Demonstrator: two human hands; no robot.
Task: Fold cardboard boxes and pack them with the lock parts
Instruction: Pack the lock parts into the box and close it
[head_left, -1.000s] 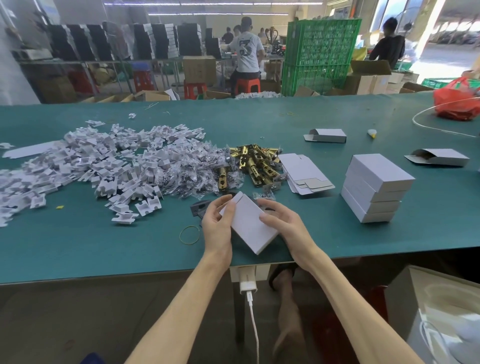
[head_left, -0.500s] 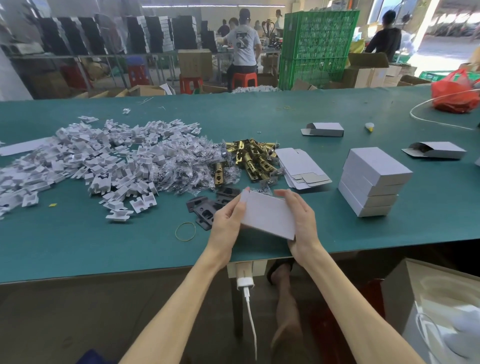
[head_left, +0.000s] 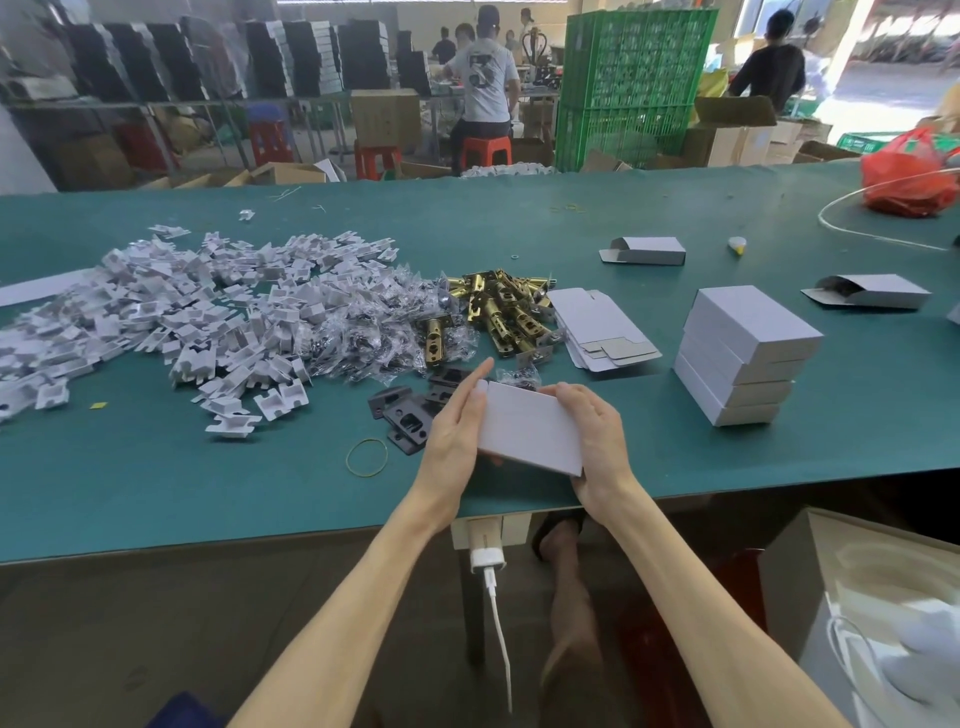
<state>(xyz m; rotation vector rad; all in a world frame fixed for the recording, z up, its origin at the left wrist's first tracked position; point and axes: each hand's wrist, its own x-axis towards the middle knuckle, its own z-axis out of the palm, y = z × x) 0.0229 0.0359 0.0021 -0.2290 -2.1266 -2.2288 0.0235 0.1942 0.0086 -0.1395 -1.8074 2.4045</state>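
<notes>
While both hands are working just above the near edge of the green table (head_left: 208, 493), a closed white cardboard box (head_left: 530, 434) is sitting between them, tilted with its far-left corner up. The left hand (head_left: 452, 441) is gripping the box's left end, thumb on the top corner and the other fingers going underneath, with the index finger sticking out straight past it. The right hand (head_left: 597, 441) is wrapping around the right end, fingers curling over the far edge, so both are grasping the same box. Just behind the left hand, some black metal plates (head_left: 405, 421) are lying on the table, with a rubber band (head_left: 367, 457) beside them. Further back, brass latches (head_left: 504, 312) are piling up next to a heap of little clear bags (head_left: 363, 327) and a big spread of white card inserts (head_left: 182, 312). Flat unfolded box blanks (head_left: 592, 322) are lying right of the latches, and a stack of finished boxes (head_left: 743, 358) is standing well to the right of the hands. Two open-ended boxes (head_left: 649, 250) (head_left: 872, 292) are lying further off, and a red bag (head_left: 906, 176) is sitting at the far right corner.
</notes>
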